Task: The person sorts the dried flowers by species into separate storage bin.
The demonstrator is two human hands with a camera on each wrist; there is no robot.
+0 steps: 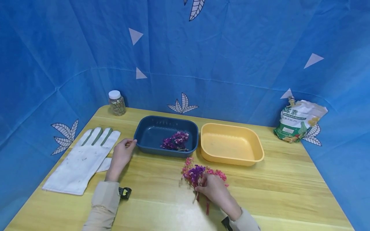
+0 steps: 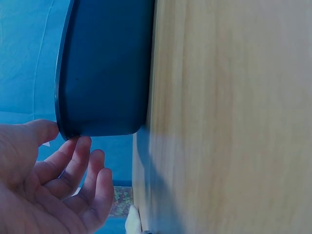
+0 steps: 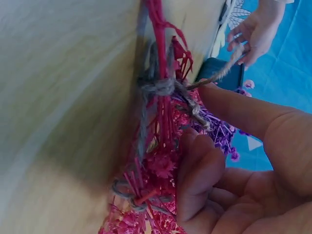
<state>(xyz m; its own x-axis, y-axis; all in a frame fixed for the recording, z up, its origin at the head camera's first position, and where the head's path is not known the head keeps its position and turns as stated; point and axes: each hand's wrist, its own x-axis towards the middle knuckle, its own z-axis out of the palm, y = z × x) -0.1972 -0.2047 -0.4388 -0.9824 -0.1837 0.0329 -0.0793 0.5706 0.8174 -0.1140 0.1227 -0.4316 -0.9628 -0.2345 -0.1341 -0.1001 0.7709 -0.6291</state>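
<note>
My left hand [image 1: 121,157] pinches the near left corner of a dark blue plastic basin [image 1: 157,152], thumb on the rim [image 2: 58,107] and fingertips under it. A bunch of purple dried flowers [image 1: 176,140] lies inside the basin. In front of it, my right hand [image 1: 215,190] pinches the stems of another purple dried flower bunch [image 1: 196,173] between thumb and fingers. Pink dried flowers [image 1: 220,175] lie on the table around and beneath that hand. In the right wrist view, grey twine [image 3: 158,87] ties the pink stems [image 3: 163,117], close by my fingertips.
A yellow basin [image 1: 231,161] stands right of the blue one. White gloves with green finger strips [image 1: 78,163] lie at the left. A white-capped jar [image 1: 117,104] is at the back left corner, and a green and white bag [image 1: 297,122] at the back right. Blue cloth [image 1: 231,57] surrounds the table.
</note>
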